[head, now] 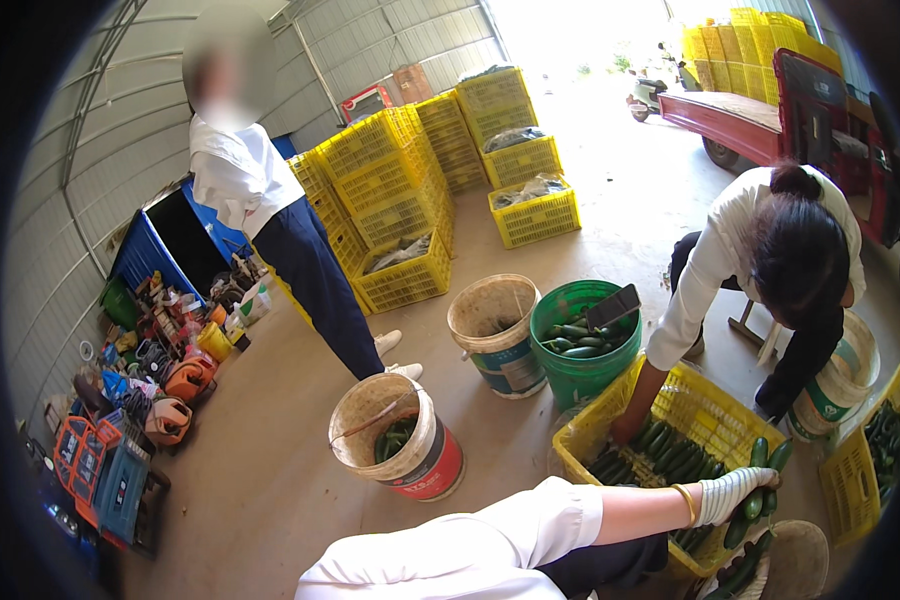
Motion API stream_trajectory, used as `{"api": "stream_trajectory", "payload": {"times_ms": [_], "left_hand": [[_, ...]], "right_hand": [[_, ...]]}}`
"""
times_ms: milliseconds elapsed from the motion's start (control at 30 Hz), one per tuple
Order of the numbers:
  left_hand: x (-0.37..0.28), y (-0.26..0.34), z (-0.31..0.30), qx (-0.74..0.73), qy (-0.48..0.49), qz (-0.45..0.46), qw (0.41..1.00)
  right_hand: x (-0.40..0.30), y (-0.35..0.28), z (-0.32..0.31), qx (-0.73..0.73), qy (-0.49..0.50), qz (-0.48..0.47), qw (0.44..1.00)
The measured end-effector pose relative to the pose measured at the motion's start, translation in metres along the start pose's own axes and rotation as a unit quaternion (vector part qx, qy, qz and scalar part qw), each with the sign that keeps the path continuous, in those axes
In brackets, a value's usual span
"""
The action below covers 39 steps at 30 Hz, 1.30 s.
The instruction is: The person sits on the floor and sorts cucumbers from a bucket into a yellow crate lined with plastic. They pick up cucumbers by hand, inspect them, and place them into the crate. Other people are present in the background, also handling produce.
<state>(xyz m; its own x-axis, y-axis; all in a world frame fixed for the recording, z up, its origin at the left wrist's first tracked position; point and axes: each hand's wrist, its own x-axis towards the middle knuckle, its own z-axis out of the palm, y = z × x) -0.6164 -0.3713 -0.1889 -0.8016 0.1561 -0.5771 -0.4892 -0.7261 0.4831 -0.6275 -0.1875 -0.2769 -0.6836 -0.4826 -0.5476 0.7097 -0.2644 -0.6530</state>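
My left hand (742, 487), in a striped white glove with a gold bangle at the wrist, grips several dark green cucumbers (757, 457). It is above the near right end of a yellow plastic crate (709, 409), which is lined with clear film and holds rows of cucumbers (667, 450). My right hand (756, 583), also gloved, shows only partly at the bottom edge and has a cucumber (742, 571) in it. Beside it is the rim of a pale bucket (806, 551), its inside mostly hidden. A co-worker's bare hand (630, 429) reaches into the crate's far left part.
A green bucket (585, 386) holds cucumbers, with a phone (613, 307) at its rim. Two whitish buckets (495, 330) (397, 457) stand left of the crate. Another cucumber crate (855, 480) sits at right. A person (285, 225) stands by stacked yellow crates (390, 172).
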Motion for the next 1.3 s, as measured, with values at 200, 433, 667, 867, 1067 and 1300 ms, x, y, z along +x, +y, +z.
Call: {"api": "stream_trajectory", "payload": {"times_ms": [200,433,667,867,1067,1300], "left_hand": [[-0.018,0.016,0.011,-0.016,-0.076,-0.034,0.996],[0.036,0.012,-0.027,-0.042,-0.031,0.019,0.998],[0.024,0.009,0.002,-0.019,0.012,0.013,1.000],[0.021,0.010,-0.007,-0.028,0.027,-0.003,0.999],[0.023,0.011,-0.011,-0.025,0.015,0.002,1.000],[0.030,0.014,-0.010,-0.011,0.017,0.020,1.000]], "right_hand": [[-0.001,-0.014,0.002,0.058,-0.030,-0.039,0.997],[0.022,-0.032,-0.022,0.069,-0.015,-0.035,0.997],[0.015,-0.030,-0.039,0.103,-0.011,-0.032,0.994],[0.009,-0.027,-0.030,0.097,-0.015,-0.038,0.994],[0.013,-0.026,-0.031,0.107,-0.036,-0.051,0.992],[0.026,-0.027,-0.041,0.105,-0.034,-0.041,0.993]]}}
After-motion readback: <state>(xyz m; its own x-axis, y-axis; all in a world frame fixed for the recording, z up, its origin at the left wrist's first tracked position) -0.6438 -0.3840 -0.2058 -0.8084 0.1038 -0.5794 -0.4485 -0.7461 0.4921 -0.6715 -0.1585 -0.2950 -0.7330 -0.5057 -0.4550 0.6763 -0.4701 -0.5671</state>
